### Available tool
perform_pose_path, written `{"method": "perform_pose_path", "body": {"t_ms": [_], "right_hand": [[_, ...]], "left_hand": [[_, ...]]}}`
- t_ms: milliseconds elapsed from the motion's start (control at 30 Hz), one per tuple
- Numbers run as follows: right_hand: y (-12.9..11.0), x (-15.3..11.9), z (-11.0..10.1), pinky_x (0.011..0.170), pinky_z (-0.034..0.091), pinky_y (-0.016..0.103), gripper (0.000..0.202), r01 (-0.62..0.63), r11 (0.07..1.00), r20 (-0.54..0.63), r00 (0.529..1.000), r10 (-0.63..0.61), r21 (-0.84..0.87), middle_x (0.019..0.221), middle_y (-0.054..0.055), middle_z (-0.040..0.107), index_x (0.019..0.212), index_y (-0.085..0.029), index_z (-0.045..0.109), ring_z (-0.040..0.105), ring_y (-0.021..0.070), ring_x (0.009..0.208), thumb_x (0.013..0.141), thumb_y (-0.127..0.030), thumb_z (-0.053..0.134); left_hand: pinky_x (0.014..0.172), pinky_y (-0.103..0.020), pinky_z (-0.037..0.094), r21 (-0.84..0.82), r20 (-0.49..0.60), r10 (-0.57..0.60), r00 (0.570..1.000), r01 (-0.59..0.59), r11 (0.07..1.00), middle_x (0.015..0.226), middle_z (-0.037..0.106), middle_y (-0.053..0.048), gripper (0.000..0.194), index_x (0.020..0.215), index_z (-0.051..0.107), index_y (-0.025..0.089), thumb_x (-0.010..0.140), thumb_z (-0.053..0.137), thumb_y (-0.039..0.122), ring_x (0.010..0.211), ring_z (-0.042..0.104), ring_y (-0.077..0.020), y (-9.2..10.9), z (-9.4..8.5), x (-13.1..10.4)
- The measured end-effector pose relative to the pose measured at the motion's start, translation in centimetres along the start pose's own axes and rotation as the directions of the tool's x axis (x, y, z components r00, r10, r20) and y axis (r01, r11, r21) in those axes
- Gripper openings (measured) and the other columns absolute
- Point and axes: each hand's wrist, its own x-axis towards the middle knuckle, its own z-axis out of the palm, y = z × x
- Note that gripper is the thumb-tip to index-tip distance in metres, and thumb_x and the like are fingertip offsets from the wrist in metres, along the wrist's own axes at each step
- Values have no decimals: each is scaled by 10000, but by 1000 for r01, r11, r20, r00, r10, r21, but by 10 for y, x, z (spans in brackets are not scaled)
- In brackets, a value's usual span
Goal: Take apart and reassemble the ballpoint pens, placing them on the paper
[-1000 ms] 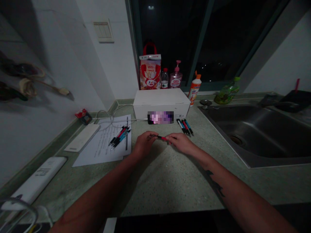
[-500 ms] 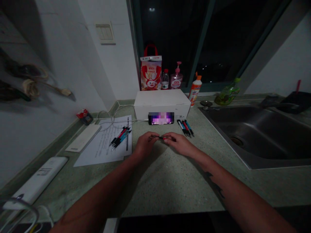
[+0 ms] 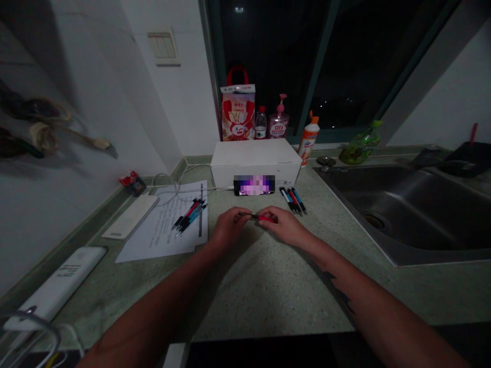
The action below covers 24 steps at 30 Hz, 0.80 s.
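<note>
Pen (image 3: 266,219), red and black, held crosswise between my two hands above the countertop (image 3: 264,286). My left hand (image 3: 229,225) is pinched on the dark end, thumb against fingers; my right hand (image 3: 284,225) is closed on the red end, whose tip lies along my fingers. A short dark stretch shows between the two grips. Whether the pen is whole or in two joined parts is too small for me to tell.

For good handling, I judge that both ends should stay on one straight line, since a tilt at either side would bend or bind a slim barrel. Fingertip pressure should be light and even, with one hand steadying while the other does any turning or pulling, and the wrists kept low so that a small part, if dropped, lands nearby on the countertop and does not roll far.

Surroundings: to my left, a loose cluster of pens (image 3: 191,219) lies crossed and overlapping on the printed paper (image 3: 146,249); to my right, another group of pens (image 3: 296,198) lies roughly side by side near the white box (image 3: 253,153). A phone (image 3: 254,185) leans against the box, beyond my hands. The sink (image 3: 429,220) is well apart, farther right.
</note>
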Motion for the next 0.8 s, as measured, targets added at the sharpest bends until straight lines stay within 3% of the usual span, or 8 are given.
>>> {"method": "perform_pose_path", "body": {"t_ms": [167, 300, 500, 633, 800], "right_hand": [[0, 0, -1, 754, 465, 322, 192, 3, 999, 36, 999, -2, -33, 853, 47, 724, 944, -204, 737, 654, 197, 806, 968, -316, 583], [0, 0, -3, 780, 477, 322, 74, 55, 993, -45, 997, -60, -101, 931, 50, 709, 954, -207, 698, 645, 200, 863, 881, -215, 687], [2, 1, -12, 848, 481, 361, 61, 67, 951, -149, 982, -117, -302, 969, 62, 699, 947, -223, 704, 641, 229, 931, 900, -208, 667], [5, 1, -19, 921, 470, 419, 147, 15, 926, -256, 959, -120, -378, 1047, 102, 723, 1023, -220, 722, 647, 281, 1011, 948, -241, 597], [5, 0, -23, 841, 484, 427, 235, -101, 913, -325, 945, -36, -395, 1048, 123, 747, 1053, -225, 733, 674, 299, 930, 995, -283, 513]], "left_hand": [[805, -330, 563, 1, -7, -8, 1000, 8, 1000, 922, 783, -38, 103, 902, 747, 208, 839, 667, 223, 816, 707, -186, 3, -1, 0], [802, -323, 554, 3, -17, -15, 1000, 15, 1000, 904, 778, -44, 104, 884, 745, 207, 849, 661, 257, 822, 706, -190, 8, -3, -1], [761, -311, 542, -20, -84, -95, 992, 94, 995, 842, 759, -36, 133, 870, 724, 196, 853, 637, 295, 788, 690, -190, 12, -7, 1], [753, -294, 535, -48, -172, -128, 977, 122, 991, 854, 747, -26, 132, 898, 697, 202, 833, 633, 298, 802, 679, -178, 8, -8, 4], [753, -292, 542, -127, -155, -138, 978, 119, 985, 849, 735, -34, 133, 897, 666, 192, 800, 645, 281, 800, 683, -171, 4, -6, 6]]}}
